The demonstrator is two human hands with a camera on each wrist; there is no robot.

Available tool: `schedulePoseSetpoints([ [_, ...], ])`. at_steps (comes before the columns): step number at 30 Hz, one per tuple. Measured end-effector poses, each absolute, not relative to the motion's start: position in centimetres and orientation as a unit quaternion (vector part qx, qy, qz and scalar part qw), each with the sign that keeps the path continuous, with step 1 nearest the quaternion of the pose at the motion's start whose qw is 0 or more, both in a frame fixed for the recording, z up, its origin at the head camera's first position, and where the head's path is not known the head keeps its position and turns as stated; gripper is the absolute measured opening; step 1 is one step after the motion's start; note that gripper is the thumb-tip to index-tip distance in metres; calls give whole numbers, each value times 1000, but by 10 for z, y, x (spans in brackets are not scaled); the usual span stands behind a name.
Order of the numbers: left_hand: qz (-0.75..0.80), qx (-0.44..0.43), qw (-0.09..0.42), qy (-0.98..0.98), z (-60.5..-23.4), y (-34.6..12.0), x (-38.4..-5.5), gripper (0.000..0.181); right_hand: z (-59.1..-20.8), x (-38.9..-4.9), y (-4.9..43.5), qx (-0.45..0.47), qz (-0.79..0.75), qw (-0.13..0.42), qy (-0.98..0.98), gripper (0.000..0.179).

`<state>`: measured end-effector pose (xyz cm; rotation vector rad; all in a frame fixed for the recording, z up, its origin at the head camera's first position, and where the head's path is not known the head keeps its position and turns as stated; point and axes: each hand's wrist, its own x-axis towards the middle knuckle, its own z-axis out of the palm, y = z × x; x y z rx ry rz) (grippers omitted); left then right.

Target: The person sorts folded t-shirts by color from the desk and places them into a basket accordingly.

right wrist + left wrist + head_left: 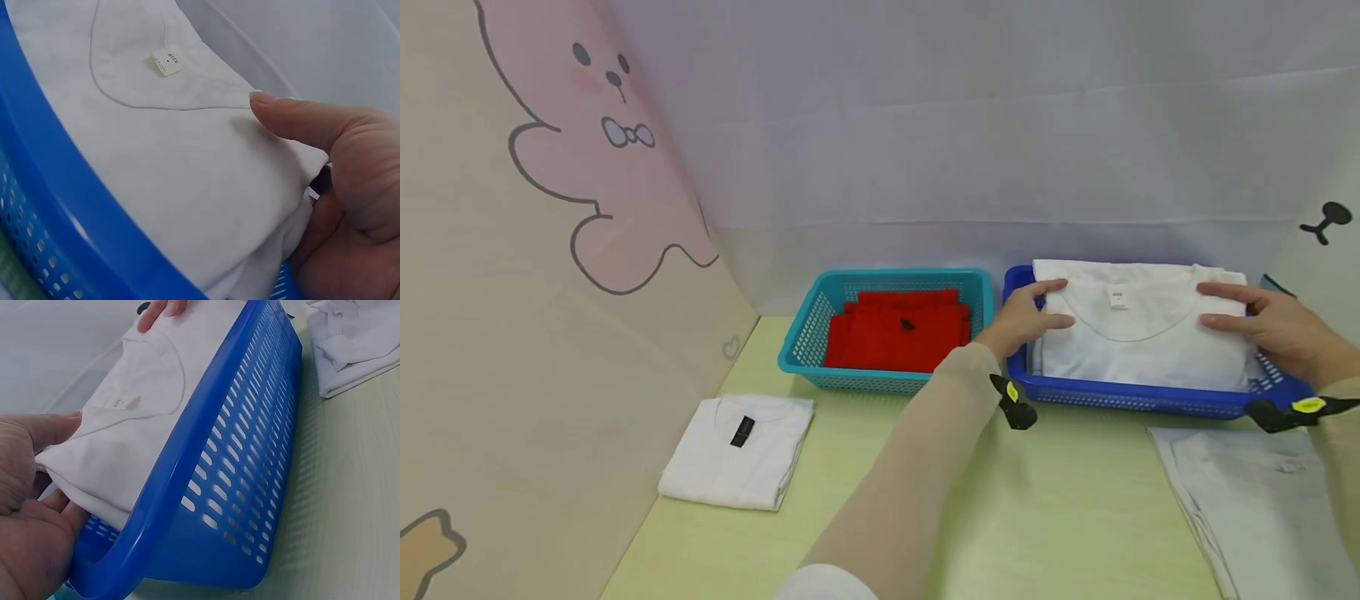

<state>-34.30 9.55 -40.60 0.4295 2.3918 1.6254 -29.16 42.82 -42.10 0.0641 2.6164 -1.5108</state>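
Note:
A folded white T-shirt (1150, 358) lies in the blue basket (1120, 397), its neckline and small white size label facing up. My left hand (1026, 318) grips the shirt's left edge; in the left wrist view the thumb (59, 428) lies on top with fingers tucked under the fold. At the opposite edge, my right hand (1281, 325) pinches the same shirt, and the right wrist view has its thumb (294, 115) pressed beside the neckline. The right fingers are partly hidden beneath the cloth. More white fabric shows under the shirt's lower fold (265, 265).
Left of the blue basket stands a teal basket (868, 382) with folded red garments (895, 342). A folded white shirt (737, 467) with a black label lies on the table at left. Another white garment (1247, 500) lies at front right. Fabric walls border the table.

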Motion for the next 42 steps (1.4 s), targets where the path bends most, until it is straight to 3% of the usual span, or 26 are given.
schedulePoseSetpoints([
  [7, 564, 121, 111, 809, -404, 90, -345, 63, -423, -295, 422, 19, -490, 47, 870, 95],
  [17, 571, 155, 118, 797, -399, 71, -353, 75, -414, -296, 418, 31, -414, 30, 909, 106],
  [29, 508, 195, 114, 831, -394, 42, -339, 87, -402, -286, 398, -5, -351, 42, 936, 103],
  [42, 419, 320, 110, 843, -385, -32, -298, 91, -399, -241, 359, -90, -420, -21, 903, 91],
])
